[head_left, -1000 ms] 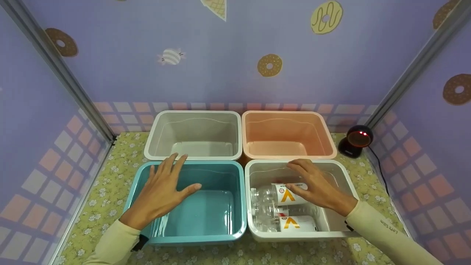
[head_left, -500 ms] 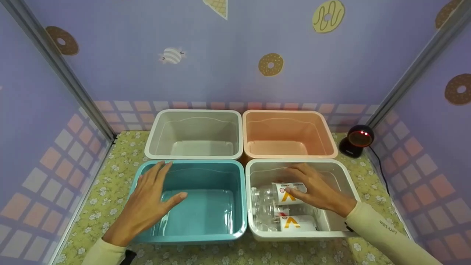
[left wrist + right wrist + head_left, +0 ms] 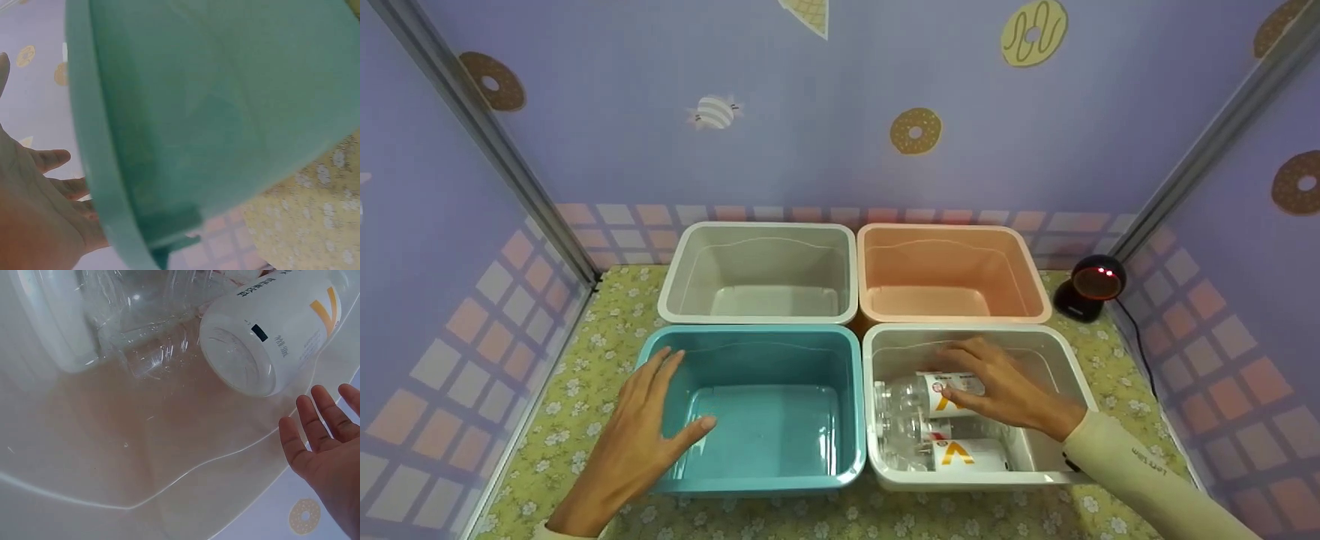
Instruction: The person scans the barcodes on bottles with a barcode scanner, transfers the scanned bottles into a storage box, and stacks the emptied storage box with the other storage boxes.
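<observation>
Over the left rim of a teal bin [image 3: 750,484] my left hand [image 3: 634,431] hangs with fingers spread and holds nothing. In the left wrist view, the hand [image 3: 45,202] shows beside the bin's rim; I cannot tell whether it touches. Inside the front-right white bin [image 3: 971,480] lie clear plastic bottles, with a white-labelled bottle [image 3: 952,394] at the back and another labelled bottle [image 3: 969,454] at the front. My right hand [image 3: 1005,386] reaches down over the back bottle, partly covering it. In the right wrist view, the relaxed fingers [image 3: 309,424] appear apart from the bottle's base.
Behind stand a grey-white bin [image 3: 776,304] and a peach bin [image 3: 952,300]. A black scanner-like device [image 3: 1087,289] with red lights and a cable sits to the right. Patterned walls enclose the flowered tabletop [image 3: 577,360] on three sides.
My left hand has drawn back leftward and toward me, from over the teal bin to its left rim. The right hand has shifted slightly lower over the bottles.
</observation>
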The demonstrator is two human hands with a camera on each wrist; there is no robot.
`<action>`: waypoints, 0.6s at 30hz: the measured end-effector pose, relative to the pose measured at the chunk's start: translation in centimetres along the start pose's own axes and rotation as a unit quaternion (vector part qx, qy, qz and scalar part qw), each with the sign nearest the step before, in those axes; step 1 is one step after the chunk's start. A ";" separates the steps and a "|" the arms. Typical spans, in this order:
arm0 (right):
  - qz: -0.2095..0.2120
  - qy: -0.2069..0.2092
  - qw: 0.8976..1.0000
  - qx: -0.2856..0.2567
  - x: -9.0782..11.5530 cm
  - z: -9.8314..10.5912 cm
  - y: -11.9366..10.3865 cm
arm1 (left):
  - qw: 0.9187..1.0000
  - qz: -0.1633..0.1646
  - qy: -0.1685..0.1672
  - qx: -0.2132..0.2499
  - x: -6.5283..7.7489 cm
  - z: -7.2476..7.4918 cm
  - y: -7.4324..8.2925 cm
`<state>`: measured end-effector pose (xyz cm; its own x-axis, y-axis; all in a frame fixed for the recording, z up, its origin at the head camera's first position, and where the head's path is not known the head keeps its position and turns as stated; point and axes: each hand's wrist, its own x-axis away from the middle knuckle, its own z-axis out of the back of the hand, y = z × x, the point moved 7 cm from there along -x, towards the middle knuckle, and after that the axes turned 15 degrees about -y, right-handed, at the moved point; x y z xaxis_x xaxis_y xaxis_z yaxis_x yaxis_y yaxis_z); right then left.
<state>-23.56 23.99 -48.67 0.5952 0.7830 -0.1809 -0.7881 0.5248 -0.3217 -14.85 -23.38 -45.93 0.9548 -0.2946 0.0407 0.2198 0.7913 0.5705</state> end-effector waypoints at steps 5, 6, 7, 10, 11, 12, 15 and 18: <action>0.002 -0.004 1.000 0.002 0.0 -0.3 0.2 | 1.000 0.011 0.014 0.010 0.9 -0.2 -1.1; 0.000 -0.006 1.000 0.003 0.1 -0.3 0.2 | 1.000 0.012 0.019 0.010 1.1 -0.3 -1.4; -0.003 -0.008 1.000 0.002 0.1 -0.4 0.3 | 1.000 0.014 0.023 0.008 1.4 -0.3 -1.6; -0.009 -0.017 1.000 -0.002 0.1 -0.4 0.4 | 0.999 0.019 0.033 0.005 2.0 -0.6 -2.3; -0.010 -0.020 1.000 -0.003 0.1 -0.5 0.4 | 0.999 0.023 0.032 0.005 2.2 -0.7 -2.5; -0.011 -0.023 1.000 -0.004 0.1 -0.5 0.4 | 0.999 0.027 0.032 0.005 2.4 -0.8 -2.8; -0.007 -0.028 1.000 -0.008 0.1 -0.6 0.5 | 0.999 0.031 0.034 0.007 2.8 -1.2 -3.4; -0.004 -0.031 0.999 -0.012 0.1 -0.8 0.6 | 0.999 0.033 0.039 0.012 3.2 -1.6 -3.9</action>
<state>-23.86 24.12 -49.61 0.5903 0.7981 -0.1207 -0.7788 0.5238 -0.3452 -12.37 -26.55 -49.36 0.9800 -0.1985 0.0156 0.1516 0.7946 0.5879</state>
